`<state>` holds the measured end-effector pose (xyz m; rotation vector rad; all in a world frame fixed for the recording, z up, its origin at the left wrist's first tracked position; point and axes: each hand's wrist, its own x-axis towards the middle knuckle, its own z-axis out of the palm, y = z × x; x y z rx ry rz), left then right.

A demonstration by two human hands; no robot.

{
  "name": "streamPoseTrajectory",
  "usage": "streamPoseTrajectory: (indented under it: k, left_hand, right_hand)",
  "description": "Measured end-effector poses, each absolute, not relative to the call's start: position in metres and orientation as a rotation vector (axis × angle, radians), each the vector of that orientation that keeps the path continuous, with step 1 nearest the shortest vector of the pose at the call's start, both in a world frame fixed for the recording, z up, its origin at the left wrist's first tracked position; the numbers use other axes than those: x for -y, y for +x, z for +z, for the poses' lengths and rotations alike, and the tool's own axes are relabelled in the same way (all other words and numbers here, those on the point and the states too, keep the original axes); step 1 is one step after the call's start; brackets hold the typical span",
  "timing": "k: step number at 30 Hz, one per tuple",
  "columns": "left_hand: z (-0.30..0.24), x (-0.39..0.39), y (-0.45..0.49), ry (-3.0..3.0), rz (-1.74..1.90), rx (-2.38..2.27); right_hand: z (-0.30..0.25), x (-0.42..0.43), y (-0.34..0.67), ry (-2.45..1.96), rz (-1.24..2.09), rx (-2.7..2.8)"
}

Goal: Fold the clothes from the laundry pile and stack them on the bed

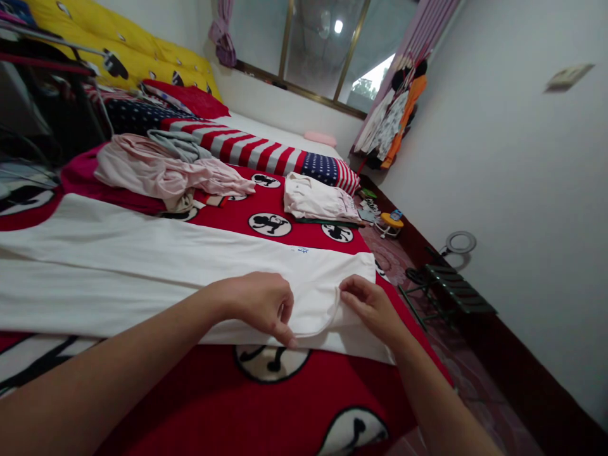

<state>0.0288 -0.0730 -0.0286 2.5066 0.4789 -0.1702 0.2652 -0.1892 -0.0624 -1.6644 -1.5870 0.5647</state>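
A white garment (pixel 156 266) lies spread flat across a red bed cover (pixel 266 405) printed with black-and-white cartoon roundels. My left hand (pixel 259 303) rests on the garment's near edge with its fingers curled, pinching the fabric near a curved hem. My right hand (pixel 373 307) pinches the same edge a little to the right, lifting a small fold of cloth. The two hands are a short gap apart.
A heap of pink and grey clothes (pixel 166 168) lies further up the bed, a folded pale garment (pixel 318 197) to its right, a stars-and-stripes blanket (pixel 266 152) behind. A dark folding stool (pixel 453 288) and a small yellow stool (pixel 392 221) stand on the floor by the white wall.
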Motion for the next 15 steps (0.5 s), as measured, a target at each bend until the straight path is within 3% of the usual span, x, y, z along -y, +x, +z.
streamPoseTrajectory:
  k: [9,12,15]
  left_hand:
    - [-0.033,0.098,0.037,2.821,0.024,-0.478]
    - [-0.034,0.091,0.036,2.731,-0.028,-0.458]
    - [-0.037,0.076,0.033,2.537,-0.168,-0.44]
  right_hand:
    - [-0.082,0.179,0.266,-1.753,0.515,1.41]
    - [-0.082,0.18,0.268,-1.739,0.578,1.38]
    - [-0.085,0.18,0.265,-1.798,0.42,1.361]
